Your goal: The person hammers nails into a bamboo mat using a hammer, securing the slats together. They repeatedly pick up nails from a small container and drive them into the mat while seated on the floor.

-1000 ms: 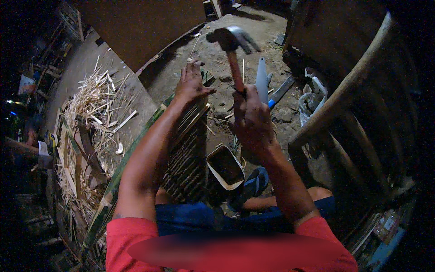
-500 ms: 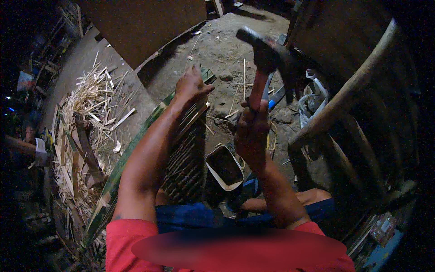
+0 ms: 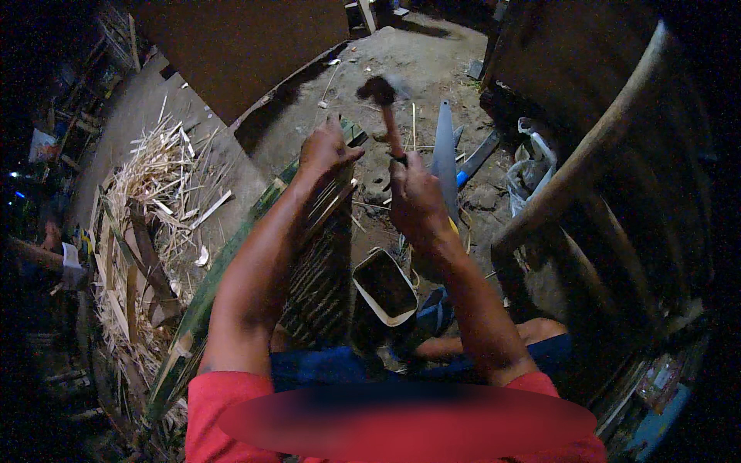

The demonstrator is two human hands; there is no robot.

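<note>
My right hand (image 3: 417, 189) is closed around the reddish handle of a hammer (image 3: 392, 130). The hammer's dark head is blurred, above and to the right of my left hand (image 3: 326, 149). That hand rests at the far end of a bamboo slat panel (image 3: 320, 282), thumb apart and fingers reaching forward; their tips are partly hidden. Along the panel's left side runs a long green bamboo pole (image 3: 243, 241), partly covered by my left forearm. Narrow slats lie in rows across the panel. I cannot make out a nail under the hammer.
Between my arms stands an open pale container (image 3: 403, 318) with dark contents. A handsaw (image 3: 444, 154) lies beyond my right wrist, near a plastic bag (image 3: 532, 174). Bamboo shavings (image 3: 166, 185) are heaped at left. A curved wooden pole (image 3: 594, 166) slants along the right. Another person's arm (image 3: 35, 251) shows at far left.
My right hand has swung the hammer forward, down and to the left, toward my left hand. The handsaw behind it is now uncovered. My left hand has stayed in nearly the same place.
</note>
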